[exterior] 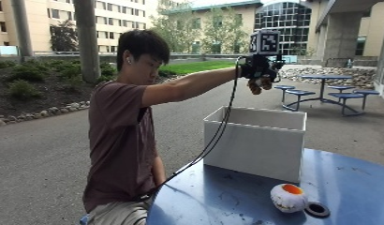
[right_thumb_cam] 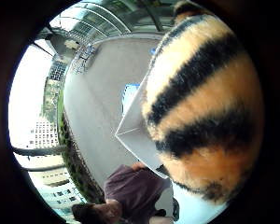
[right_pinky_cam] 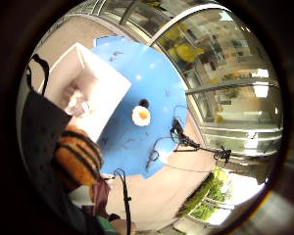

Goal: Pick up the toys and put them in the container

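Observation:
My gloved right hand [exterior: 255, 71] is raised high above the white container [exterior: 254, 140] and grips an orange plush toy with black stripes [exterior: 262, 84]. That striped plush [right_thumb_cam: 205, 107] fills much of the thumb side palm view, and the same plush [right_pinky_cam: 78, 159] shows at the edge of the little finger side view. Below it the open container [right_pinky_cam: 103, 90] holds a pale toy [right_pinky_cam: 77, 105]. A white round toy with an orange top [exterior: 287, 197] lies on the blue table [exterior: 354, 183] in front of the container; this round toy [right_pinky_cam: 141, 115] also lies beside the container.
A small black ring [exterior: 316, 209] lies next to the white round toy. A black cable [exterior: 210, 140] hangs from the hand down to the table. The person sits at the table's left edge. Picnic benches [exterior: 323, 91] stand far behind.

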The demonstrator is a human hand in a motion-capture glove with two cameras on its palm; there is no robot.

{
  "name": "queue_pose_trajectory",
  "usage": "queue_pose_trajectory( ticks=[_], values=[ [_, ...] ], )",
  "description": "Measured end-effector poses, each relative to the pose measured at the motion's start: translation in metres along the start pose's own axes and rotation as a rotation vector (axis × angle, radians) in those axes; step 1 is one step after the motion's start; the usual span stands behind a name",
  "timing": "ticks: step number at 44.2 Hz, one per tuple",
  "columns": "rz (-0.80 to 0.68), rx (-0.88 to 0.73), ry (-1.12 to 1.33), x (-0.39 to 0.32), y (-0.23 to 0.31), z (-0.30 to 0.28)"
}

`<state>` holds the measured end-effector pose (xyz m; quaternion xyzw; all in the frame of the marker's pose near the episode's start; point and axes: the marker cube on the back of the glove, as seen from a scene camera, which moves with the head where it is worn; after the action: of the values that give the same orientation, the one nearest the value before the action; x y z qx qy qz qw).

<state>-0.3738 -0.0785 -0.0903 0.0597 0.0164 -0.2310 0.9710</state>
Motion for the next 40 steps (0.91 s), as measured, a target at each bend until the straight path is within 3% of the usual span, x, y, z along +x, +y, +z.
queue_pose_trajectory(
  ticks=[5, 9, 14, 18, 32, 40],
  values=[
    [0.159, -0.003, 0.021, -0.022, -0.038, 0.01],
    [0.028, -0.047, 0.057, -0.034, -0.05, 0.021],
    [-0.011, -0.232, 0.024, -0.043, -0.051, 0.035],
    [-0.022, -0.238, 0.023, -0.033, -0.045, 0.033],
    [0.162, -0.122, 0.024, 0.09, 0.016, -0.003],
    [0.293, -0.151, 0.012, 0.169, 0.044, 0.014]
  ],
)
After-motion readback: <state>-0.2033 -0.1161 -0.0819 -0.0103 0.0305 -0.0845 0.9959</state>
